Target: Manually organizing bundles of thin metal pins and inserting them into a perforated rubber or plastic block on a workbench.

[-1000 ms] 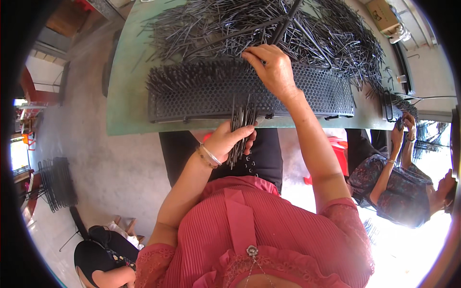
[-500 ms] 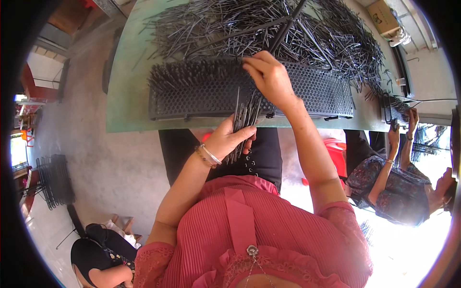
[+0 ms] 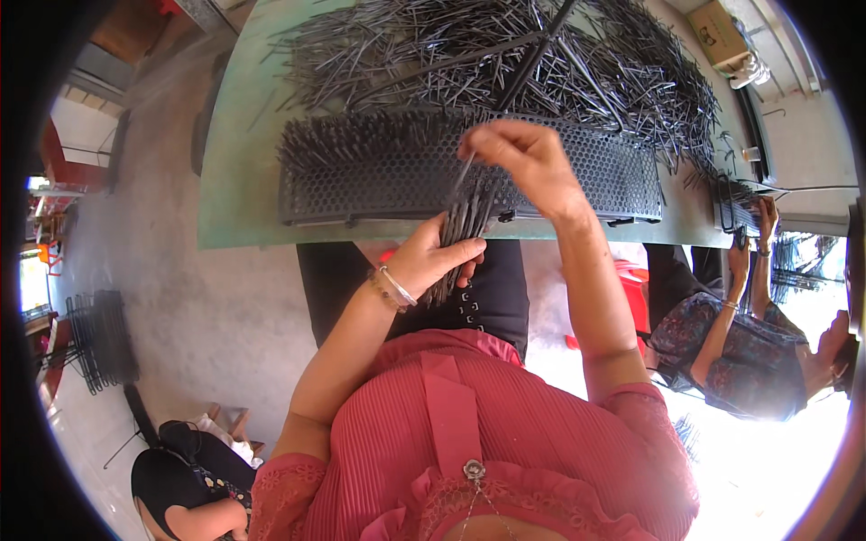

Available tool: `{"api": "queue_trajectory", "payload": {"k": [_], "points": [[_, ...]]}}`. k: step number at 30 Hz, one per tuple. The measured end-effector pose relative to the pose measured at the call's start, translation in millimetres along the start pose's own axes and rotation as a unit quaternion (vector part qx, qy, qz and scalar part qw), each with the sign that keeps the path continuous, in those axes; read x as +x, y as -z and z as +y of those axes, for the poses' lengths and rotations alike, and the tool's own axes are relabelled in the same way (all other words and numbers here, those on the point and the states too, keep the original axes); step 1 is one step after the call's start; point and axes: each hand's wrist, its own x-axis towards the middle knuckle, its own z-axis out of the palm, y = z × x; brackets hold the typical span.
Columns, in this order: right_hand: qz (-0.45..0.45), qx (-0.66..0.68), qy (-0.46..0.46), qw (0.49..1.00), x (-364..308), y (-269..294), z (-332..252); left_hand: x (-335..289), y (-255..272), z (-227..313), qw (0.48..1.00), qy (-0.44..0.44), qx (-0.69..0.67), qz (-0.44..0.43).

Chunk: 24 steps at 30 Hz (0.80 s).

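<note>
A long black perforated panel [image 3: 586, 171] lies along the table's near edge. Dark thin strips [image 3: 356, 140] stand upright in its holes along the far left part. My left hand [image 3: 422, 261] is closed around a bundle of dark thin strips [image 3: 465, 221], just in front of the panel's middle. Above that bundle, my right hand [image 3: 530, 167] pinches the top of a single thin strip [image 3: 463, 171], blurred by motion. The strip's lower end runs down to the bundle; whether it is free of it I cannot tell.
A large heap of loose dark strips [image 3: 406, 54] covers the far side of the green table [image 3: 230, 180], with dark rods [image 3: 528, 68] across it. At the right, another person [image 3: 740, 352] works at a similar panel [image 3: 741, 212]. A cardboard box [image 3: 717, 34] sits far right.
My right hand has come down and toward me from the panel's far edge to above the bundle, where it now pinches a strip. My left hand has barely moved.
</note>
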Motion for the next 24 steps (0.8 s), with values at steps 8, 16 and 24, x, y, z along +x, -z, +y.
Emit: {"api": "queue_trajectory", "payload": {"k": [8, 16, 24], "points": [[0.232, -0.29, 0.223, 0.901, 27, 16, 23, 4, -2, -17, 0.983, 0.052, -0.149, 0.09], [0.14, -0.425, 0.318, 0.836, 34, 11, 42, -1, -1, -9, 0.971, 0.102, -0.198, 0.082], [0.175, -0.326, 0.169, 0.914, 11, 5, 22, -5, 0, -13, 0.983, 0.04, -0.15, 0.094]]}}
